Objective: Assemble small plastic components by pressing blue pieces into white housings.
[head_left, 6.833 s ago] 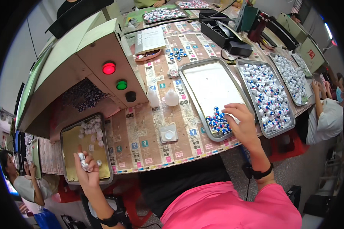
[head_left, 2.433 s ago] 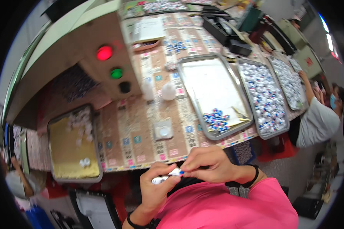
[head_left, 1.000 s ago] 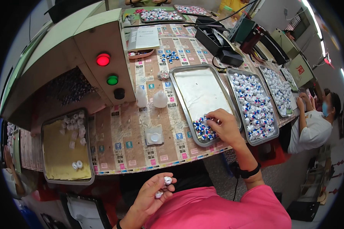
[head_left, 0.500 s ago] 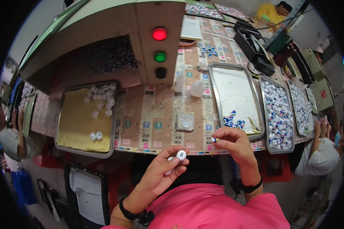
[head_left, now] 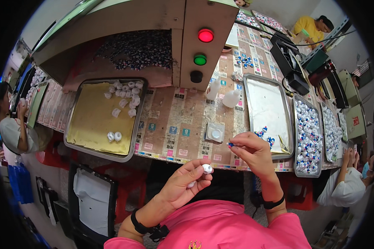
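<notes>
Yellow-lined tray [head_left: 91, 120] beside metal tray [head_left: 266, 108].

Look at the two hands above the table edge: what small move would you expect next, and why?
Probably the right hand brings its small blue piece down to the white cap pinched in the left hand. The two parts are close but apart, and the cap faces the blue piece.

A second white piece [head_left: 191, 184] lies mostly hidden inside the left hand's [head_left: 183, 182] curled fingers
</notes>
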`<act>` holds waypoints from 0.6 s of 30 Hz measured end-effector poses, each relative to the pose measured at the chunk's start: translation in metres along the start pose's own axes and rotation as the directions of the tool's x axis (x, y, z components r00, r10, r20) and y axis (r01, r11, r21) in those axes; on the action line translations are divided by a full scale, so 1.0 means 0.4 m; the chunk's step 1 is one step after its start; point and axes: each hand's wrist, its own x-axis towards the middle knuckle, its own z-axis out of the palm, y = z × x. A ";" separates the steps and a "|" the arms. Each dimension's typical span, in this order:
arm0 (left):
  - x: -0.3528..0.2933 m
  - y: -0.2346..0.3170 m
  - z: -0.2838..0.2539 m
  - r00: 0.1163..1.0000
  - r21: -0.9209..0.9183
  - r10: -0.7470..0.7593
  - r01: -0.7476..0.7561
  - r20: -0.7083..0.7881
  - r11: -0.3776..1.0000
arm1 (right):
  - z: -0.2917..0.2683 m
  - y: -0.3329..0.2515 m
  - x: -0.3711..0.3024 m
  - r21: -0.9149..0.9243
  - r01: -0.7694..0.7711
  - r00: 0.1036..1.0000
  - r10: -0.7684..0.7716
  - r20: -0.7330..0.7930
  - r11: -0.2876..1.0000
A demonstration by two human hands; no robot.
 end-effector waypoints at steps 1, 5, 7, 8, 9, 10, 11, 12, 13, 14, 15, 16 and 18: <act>-0.003 -0.001 0.000 1.000 0.013 -0.001 0.001 -0.026 1.000 | 0.007 -0.005 0.011 -0.003 0.003 1.000 -0.003 0.009 1.000; -0.013 -0.005 0.007 0.998 0.041 0.043 -0.041 -0.048 0.998 | 0.042 -0.019 0.058 -0.346 0.175 0.984 -0.173 0.036 0.922; -0.017 -0.004 0.007 0.998 0.056 0.026 -0.023 -0.051 0.998 | 0.052 -0.016 0.077 -0.369 0.148 0.989 -0.147 0.029 0.918; -0.019 -0.003 0.005 0.998 0.052 0.033 -0.031 -0.049 0.998 | 0.055 -0.010 0.085 -0.441 0.163 0.986 -0.155 0.054 0.883; -0.021 -0.002 -0.001 0.999 0.061 0.025 -0.023 -0.031 0.998 | 0.058 -0.006 0.091 -0.510 0.179 0.984 -0.161 0.080 0.842; -0.023 -0.002 -0.006 1.000 0.069 0.017 -0.016 -0.015 0.997 | 0.061 -0.004 0.094 -0.510 0.185 0.983 -0.162 0.089 0.840; -0.023 -0.002 -0.011 1.000 0.065 0.024 -0.023 -0.015 0.998 | 0.062 -0.002 0.097 -0.535 0.182 0.983 -0.148 0.105 0.825; -0.024 -0.002 -0.017 1.000 0.071 0.018 -0.017 -0.012 0.997 | 0.063 -0.002 0.099 -0.559 0.179 0.984 -0.134 0.121 0.809; -0.025 -0.002 -0.019 1.000 0.077 0.012 -0.011 -0.010 0.997 | 0.064 -0.001 0.100 -0.559 0.183 0.983 -0.135 0.127 0.809; -0.027 -0.002 -0.019 1.000 0.075 0.016 -0.016 -0.010 0.997 | 0.063 -0.001 0.100 -0.562 0.192 0.981 -0.142 0.132 0.804; -0.028 -0.002 -0.018 1.000 0.082 0.012 -0.010 -0.026 0.997 | 0.063 -0.002 0.100 -0.566 0.201 0.979 -0.149 0.136 0.800; -0.027 -0.001 -0.018 0.999 0.091 0.006 -0.003 -0.042 0.996 | 0.061 -0.003 0.099 -0.566 0.203 0.979 -0.150 0.138 0.799; -0.026 -0.001 -0.012 0.999 0.093 0.013 -0.008 -0.052 0.996 | 0.058 -0.007 0.093 -0.545 0.192 0.981 -0.162 0.104 0.816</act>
